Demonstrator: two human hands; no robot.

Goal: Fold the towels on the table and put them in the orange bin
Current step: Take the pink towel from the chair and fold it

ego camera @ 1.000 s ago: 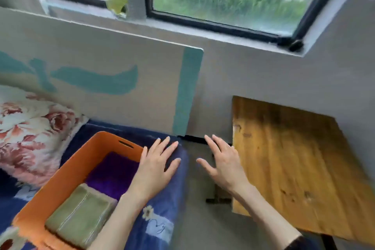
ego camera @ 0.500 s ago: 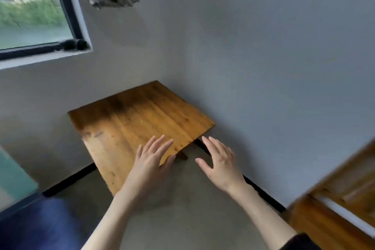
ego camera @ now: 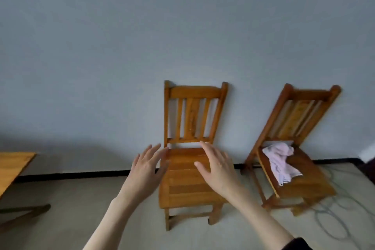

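Swinging away from the orange bin, the view now finds two chairs; left hand (ego camera: 145, 170) and right hand (ego camera: 218, 168) hover empty, fingers spread. A crumpled towel (ego camera: 281, 159) lies right of them, likely next to fold.

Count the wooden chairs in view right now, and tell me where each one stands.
2. One chair stands against the wall, straight ahead behind both open hands; the other chair stands to its right, a pink towel crumpled on its seat.

Both hands, left (ego camera: 146, 170) and right (ego camera: 218, 166), held out flat-fingered before a wooden chair (ego camera: 188, 184).
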